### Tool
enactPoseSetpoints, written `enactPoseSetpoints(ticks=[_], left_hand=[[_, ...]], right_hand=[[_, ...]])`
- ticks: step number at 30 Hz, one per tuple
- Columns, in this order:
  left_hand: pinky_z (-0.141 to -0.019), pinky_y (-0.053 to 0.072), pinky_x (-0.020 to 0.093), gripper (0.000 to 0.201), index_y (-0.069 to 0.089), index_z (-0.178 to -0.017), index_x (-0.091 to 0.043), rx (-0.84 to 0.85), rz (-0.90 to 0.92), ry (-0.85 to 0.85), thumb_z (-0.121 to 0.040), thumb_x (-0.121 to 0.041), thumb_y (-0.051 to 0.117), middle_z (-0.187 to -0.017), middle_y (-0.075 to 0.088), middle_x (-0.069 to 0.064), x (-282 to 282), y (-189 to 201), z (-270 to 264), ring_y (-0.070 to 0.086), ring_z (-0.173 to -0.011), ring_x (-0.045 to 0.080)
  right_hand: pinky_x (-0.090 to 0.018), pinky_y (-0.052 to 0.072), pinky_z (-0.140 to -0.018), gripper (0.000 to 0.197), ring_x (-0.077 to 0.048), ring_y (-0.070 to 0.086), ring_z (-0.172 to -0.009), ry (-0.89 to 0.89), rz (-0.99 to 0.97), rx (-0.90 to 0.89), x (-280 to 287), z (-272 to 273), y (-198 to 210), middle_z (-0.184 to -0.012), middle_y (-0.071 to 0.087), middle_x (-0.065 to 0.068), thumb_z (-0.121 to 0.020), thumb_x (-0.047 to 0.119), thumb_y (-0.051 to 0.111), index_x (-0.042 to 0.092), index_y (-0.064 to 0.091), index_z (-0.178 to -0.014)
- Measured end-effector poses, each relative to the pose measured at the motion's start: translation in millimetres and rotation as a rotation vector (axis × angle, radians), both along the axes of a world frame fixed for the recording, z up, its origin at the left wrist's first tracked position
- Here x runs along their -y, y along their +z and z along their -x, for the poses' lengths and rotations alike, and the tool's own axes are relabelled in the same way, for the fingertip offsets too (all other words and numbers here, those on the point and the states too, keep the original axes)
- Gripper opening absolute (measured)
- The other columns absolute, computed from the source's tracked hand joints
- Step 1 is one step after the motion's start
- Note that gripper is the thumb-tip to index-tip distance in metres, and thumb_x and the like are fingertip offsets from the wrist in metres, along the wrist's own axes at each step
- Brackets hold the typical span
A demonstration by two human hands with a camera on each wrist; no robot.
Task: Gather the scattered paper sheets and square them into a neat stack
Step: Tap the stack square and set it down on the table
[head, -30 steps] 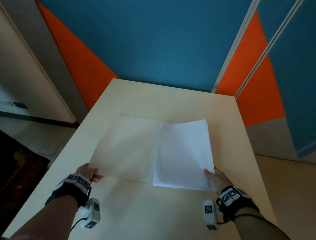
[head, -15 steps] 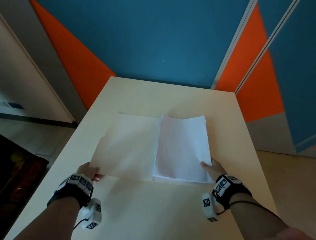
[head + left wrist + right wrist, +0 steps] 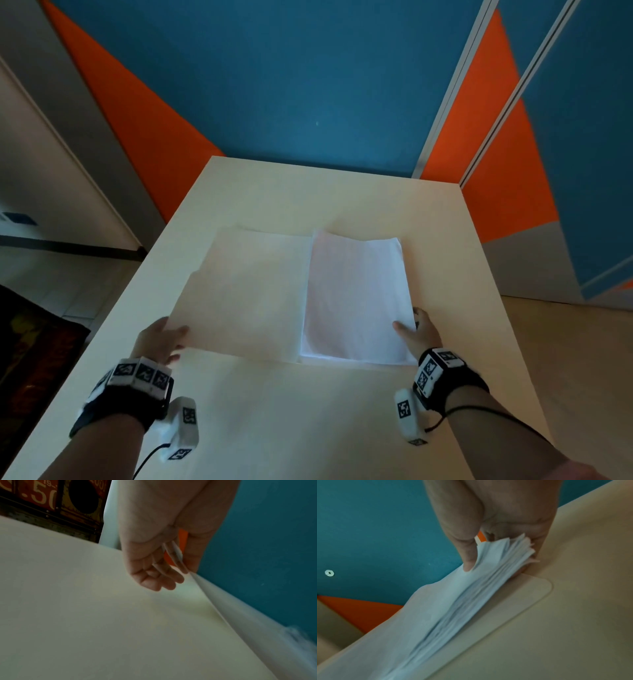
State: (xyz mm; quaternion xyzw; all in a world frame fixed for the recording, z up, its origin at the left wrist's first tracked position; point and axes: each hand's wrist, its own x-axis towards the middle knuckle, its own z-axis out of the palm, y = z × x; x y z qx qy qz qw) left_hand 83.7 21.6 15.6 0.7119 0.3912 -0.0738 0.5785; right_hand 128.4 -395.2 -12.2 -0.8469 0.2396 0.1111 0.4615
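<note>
Gripping the paper bundle (image 3: 356, 298) at centre frame, the right hand (image 3: 419, 330) has narrowed it; the left hand (image 3: 159, 339) apparently pinches the wide sheet (image 3: 246, 294); squaring remains unfinished.

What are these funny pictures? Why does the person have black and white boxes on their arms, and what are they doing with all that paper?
These are three pictures of one moment. The big one comes from a camera on the person's head, looking down at a pale cream table. The other two come from small cameras strapped to the wrists with black bands; the checkered squares are markers on those bands.

The person's left hand pinches the near left corner of a large cream sheet, with the thumb on top. The wrist view shows that corner lifted off the table.

The person's right hand grips the near right corner of a thick pile of white paper sheets. Up close, its edges look fanned and uneven, so it is not neat yet.

The pile lies beside the cream sheet, on the right.
</note>
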Motion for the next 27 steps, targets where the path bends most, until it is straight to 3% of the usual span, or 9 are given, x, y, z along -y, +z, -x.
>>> enactPoseSetpoints(ticks=[3,5,9,11,14,17,21,25,27], left_hand=[[-0.085,0.042,0.040,0.026,0.056,-0.115,-0.007,0.260,0.110,0.041,-0.091,-0.001,0.049,-0.103,0.059,0.011,9,30,1,0.050,-0.103,0.027],[-0.082,0.045,0.040,0.021,0.061,-0.107,-0.011,0.420,0.225,-0.040,-0.095,-0.018,0.045,-0.101,0.063,0.011,23,61,0,0.054,-0.103,0.028],[-0.068,0.055,0.027,0.065,0.075,-0.085,-0.024,0.532,0.392,-0.196,-0.096,-0.048,0.016,-0.084,0.075,-0.006,70,103,-12,0.071,-0.080,0.007],[-0.065,0.052,0.018,0.056,0.072,-0.100,-0.021,0.435,0.270,-0.293,-0.102,-0.031,0.017,-0.080,0.073,-0.005,102,105,-20,0.070,-0.091,0.007],[-0.077,0.037,0.015,0.038,0.043,-0.135,0.001,0.294,0.026,-0.492,-0.099,-0.002,0.034,-0.114,0.057,0.005,138,81,-35,0.056,-0.111,0.007],[-0.105,0.024,0.015,0.051,0.023,-0.148,-0.013,0.204,-0.148,-0.813,-0.100,-0.016,0.037,-0.149,0.036,0.005,169,47,-49,0.037,-0.139,0.013],[-0.118,0.014,0.040,0.055,0.015,-0.148,-0.040,-0.061,-0.547,-1.030,-0.098,-0.035,0.038,-0.161,0.001,-0.003,182,-6,-49,0.008,-0.148,0.023],[-0.117,0.015,0.043,0.056,0.018,-0.144,-0.049,-0.086,-0.762,-1.057,-0.097,-0.033,0.042,-0.160,-0.008,-0.008,190,-16,-41,0.000,-0.148,0.022],[-0.117,0.017,0.043,0.057,0.019,-0.144,-0.050,-0.099,-0.788,-1.038,-0.096,-0.032,0.045,-0.160,-0.008,-0.008,193,-19,-43,0.001,-0.148,0.023]], right_hand=[[-0.035,0.041,-0.097,0.044,-0.033,0.053,-0.119,0.072,0.059,-0.014,2,0,-1,-0.132,0.055,-0.017,-0.091,0.011,0.048,0.003,0.044,-0.134],[-0.029,0.042,-0.086,0.038,-0.029,0.058,-0.104,0.079,0.035,0.010,4,1,1,-0.120,0.062,-0.017,-0.090,0.002,0.043,0.002,0.052,-0.126],[-0.027,0.042,-0.077,0.043,-0.025,0.058,-0.088,0.107,0.013,0.095,6,1,6,-0.104,0.066,-0.013,-0.087,-0.003,0.042,0.007,0.056,-0.126],[-0.031,0.046,-0.078,0.044,-0.029,0.061,-0.089,0.113,0.022,0.127,7,1,6,-0.106,0.068,-0.017,-0.087,-0.003,0.042,0.009,0.055,-0.127],[-0.036,0.043,-0.097,0.048,-0.034,0.056,-0.115,0.109,0.055,0.133,5,0,4,-0.129,0.059,-0.015,-0.090,0.001,0.042,0.009,0.044,-0.137],[-0.032,0.033,-0.107,0.046,-0.030,0.044,-0.131,0.099,0.089,0.054,-2,1,9,-0.146,0.042,-0.013,-0.097,0.009,0.038,0.009,0.035,-0.143],[-0.036,0.044,-0.090,0.035,-0.025,0.056,-0.100,0.147,0.050,-0.084,1,-4,2,-0.128,0.057,-0.021,-0.097,0.020,0.043,0.001,0.052,-0.124],[-0.036,0.047,-0.092,0.043,-0.023,0.061,-0.097,0.124,-0.199,-0.064,17,-1,0,-0.114,0.064,-0.006,-0.090,0.042,0.053,0.008,0.061,-0.116],[-0.029,0.048,-0.073,0.050,-0.015,0.064,-0.074,0.029,-0.319,-0.066,25,7,6,-0.085,0.069,-0.002,-0.087,0.057,0.047,0.012,0.065,-0.096]])
